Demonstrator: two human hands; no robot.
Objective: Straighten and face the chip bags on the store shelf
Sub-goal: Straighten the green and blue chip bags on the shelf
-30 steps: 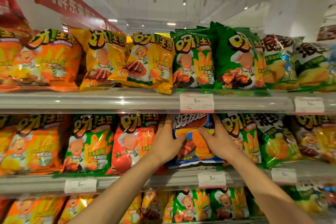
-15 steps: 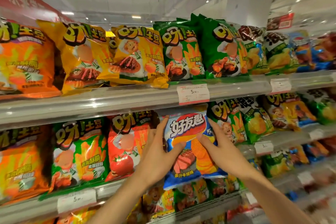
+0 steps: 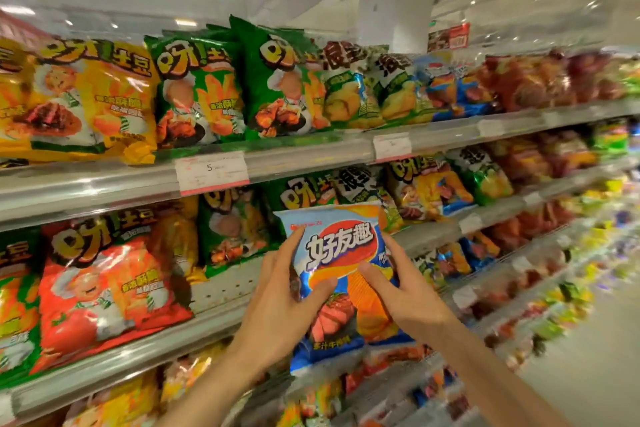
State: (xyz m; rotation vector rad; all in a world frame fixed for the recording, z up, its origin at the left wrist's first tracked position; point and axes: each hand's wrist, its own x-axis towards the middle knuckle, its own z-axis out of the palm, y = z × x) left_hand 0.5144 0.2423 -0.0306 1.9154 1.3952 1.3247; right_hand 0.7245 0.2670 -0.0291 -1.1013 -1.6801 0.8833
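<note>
Blue chip bag (image 3: 341, 274) between both hands (image 3: 346, 298)

Blue chip bag (image 3: 341, 274) upright, front-facing, off the shelf (image 3: 221, 288)

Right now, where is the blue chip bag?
Centre of the head view: blue chip bag held off the shelf between left hand and right hand.

A shop: price-tagged shelves (image 3: 311, 163) of chip bags (image 3: 197, 94).
</note>
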